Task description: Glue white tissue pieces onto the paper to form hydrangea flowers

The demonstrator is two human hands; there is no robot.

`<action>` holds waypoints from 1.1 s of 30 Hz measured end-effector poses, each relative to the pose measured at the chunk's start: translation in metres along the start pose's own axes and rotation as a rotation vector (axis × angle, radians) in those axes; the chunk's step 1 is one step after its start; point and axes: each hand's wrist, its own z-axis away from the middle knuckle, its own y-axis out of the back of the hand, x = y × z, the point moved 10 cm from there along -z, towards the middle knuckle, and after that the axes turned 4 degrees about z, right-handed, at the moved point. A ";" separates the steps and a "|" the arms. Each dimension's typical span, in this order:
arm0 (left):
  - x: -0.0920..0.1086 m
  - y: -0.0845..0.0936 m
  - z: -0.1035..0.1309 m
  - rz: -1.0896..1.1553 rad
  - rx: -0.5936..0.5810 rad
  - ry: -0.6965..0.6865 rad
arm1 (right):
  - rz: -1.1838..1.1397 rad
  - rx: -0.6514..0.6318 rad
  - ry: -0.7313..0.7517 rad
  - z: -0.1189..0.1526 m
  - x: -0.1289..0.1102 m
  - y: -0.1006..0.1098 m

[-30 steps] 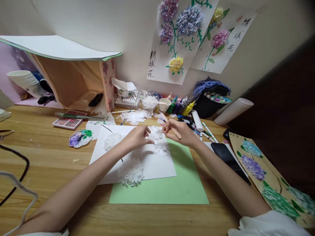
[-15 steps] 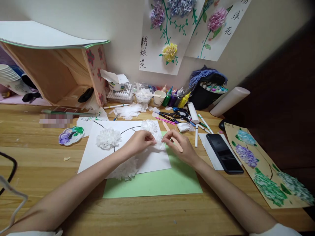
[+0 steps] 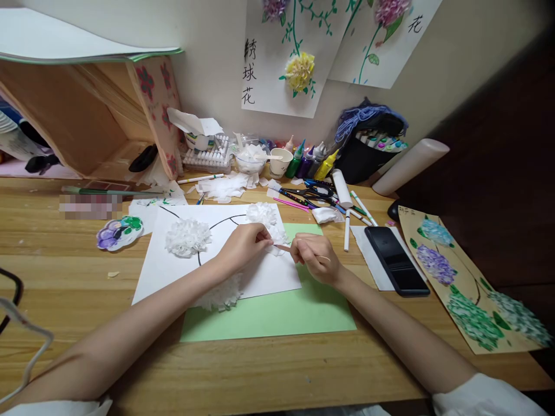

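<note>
My left hand [image 3: 245,245] is over the right half of a white drawing sheet [image 3: 173,283], thumb and fingers pinched on a small piece of white tissue paper [image 3: 276,251]. My right hand [image 3: 317,257] is closed around a wooden craft stick [image 3: 284,248], whose tip reaches the tissue at my left fingertips. White ruffled paper flowers [image 3: 188,237] stand out from the sheet, joined by black drawn stems. Another flower [image 3: 262,214] sits just beyond my left fingers. One more [image 3: 221,293], near the sheet's lower edge, is partly covered by my left forearm.
Green paper [image 3: 269,320] lies under the sheet. Behind are loose tissue pieces [image 3: 228,186], a paper cup [image 3: 280,163], paint bottles [image 3: 307,162] and scissors [image 3: 316,192]. A phone [image 3: 396,260] and a finished flower picture [image 3: 459,283] lie at right, a paint palette [image 3: 119,233] at left.
My right hand has turned and its fingers have curled in, bringing the craft stick's tip to the tissue by my left fingertips. The left hand stays pinched. The view has shifted slightly.
</note>
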 end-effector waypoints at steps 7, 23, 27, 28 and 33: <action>-0.006 0.013 0.000 -0.180 -0.045 0.061 | 0.038 -0.005 -0.040 -0.001 0.007 -0.001; -0.019 0.005 0.001 -0.267 -0.189 0.108 | -0.060 -0.014 -0.451 -0.016 0.036 -0.005; -0.020 0.005 0.001 -0.268 -0.184 0.106 | -0.067 0.007 -0.407 -0.018 0.027 0.004; -0.021 0.005 0.001 -0.267 -0.183 0.103 | -0.054 0.006 -0.384 -0.017 0.024 0.005; -0.021 0.005 0.000 -0.251 -0.183 0.097 | -0.023 -0.047 -0.298 -0.016 0.014 0.000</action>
